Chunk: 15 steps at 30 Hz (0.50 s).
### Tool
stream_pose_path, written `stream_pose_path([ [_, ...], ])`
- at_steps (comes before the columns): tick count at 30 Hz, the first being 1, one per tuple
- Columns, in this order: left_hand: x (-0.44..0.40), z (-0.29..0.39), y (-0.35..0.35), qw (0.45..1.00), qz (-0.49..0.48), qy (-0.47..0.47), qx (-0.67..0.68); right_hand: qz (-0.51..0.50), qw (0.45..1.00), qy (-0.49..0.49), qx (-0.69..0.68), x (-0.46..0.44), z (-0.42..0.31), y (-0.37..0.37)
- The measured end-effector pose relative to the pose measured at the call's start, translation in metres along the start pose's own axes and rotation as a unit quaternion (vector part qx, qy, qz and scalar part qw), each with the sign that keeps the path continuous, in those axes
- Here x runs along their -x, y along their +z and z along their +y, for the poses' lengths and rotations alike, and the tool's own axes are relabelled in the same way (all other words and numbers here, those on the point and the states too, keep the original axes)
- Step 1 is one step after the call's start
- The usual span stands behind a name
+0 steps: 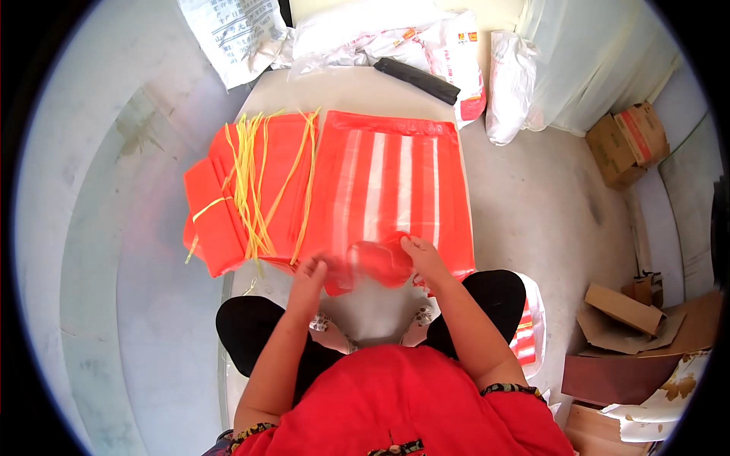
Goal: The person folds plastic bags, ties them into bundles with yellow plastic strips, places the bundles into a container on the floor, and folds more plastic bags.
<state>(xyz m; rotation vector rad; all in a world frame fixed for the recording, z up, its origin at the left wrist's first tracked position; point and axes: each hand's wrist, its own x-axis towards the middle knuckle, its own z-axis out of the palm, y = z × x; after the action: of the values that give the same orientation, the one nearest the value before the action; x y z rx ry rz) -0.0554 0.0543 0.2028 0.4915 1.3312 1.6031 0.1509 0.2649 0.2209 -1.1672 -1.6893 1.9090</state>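
Note:
A pile of red plastic bags (pixel 388 178) with whitish see-through stripes lies flat on the low table in front of me. At its near edge, my right hand (pixel 418 257) pinches the bunched, crumpled end of a red plastic bag (pixel 384 262). My left hand (pixel 310 272) is closed at the other side of that end, its fingertips on the film and slightly blurred. The film between both hands is smeared by motion. Left of the pile are folded red bags (pixel 217 182) with loose yellow ties (pixel 255 182) spread over them.
A black roll (pixel 417 80) and white printed sacks (pixel 365 38) lie at the table's far end. Cardboard boxes (pixel 627 144) stand by the right wall, with an open carton (pixel 639 334) nearer. A white bag with red-striped contents (pixel 528 334) sits beside my right knee.

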Motion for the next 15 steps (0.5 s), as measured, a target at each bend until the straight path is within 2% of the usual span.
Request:
stream_pose_path([
  [2,-0.009,0.021,0.006,0.996,0.066,0.056,-0.033,0.003,0.998,0.051,-0.026,0.006,-0.009,-0.003],
  [5,-0.034,0.028,0.006,0.996,0.029,0.081,-0.034,0.016,0.995,0.099,-0.028,0.005,-0.013,-0.004],
  [8,-0.057,0.026,0.007,0.998,0.017,0.044,-0.042,0.001,0.994,0.107,-0.009,0.006,-0.011,-0.008],
  [10,-0.082,0.018,0.007,0.998,0.044,0.036,0.005,-0.03,0.991,0.128,-0.004,0.001,-0.002,-0.015],
  [11,-0.092,0.015,0.007,0.997,0.057,0.033,0.029,-0.031,0.993,0.109,-0.016,-0.004,0.007,-0.017],
  [13,-0.1,0.023,0.012,0.997,0.068,0.035,-0.013,-0.034,0.996,0.067,-0.04,-0.009,0.016,-0.017],
  [15,-0.104,0.033,0.018,0.996,0.079,0.019,-0.048,-0.029,0.994,0.084,-0.057,-0.004,0.008,-0.017],
])
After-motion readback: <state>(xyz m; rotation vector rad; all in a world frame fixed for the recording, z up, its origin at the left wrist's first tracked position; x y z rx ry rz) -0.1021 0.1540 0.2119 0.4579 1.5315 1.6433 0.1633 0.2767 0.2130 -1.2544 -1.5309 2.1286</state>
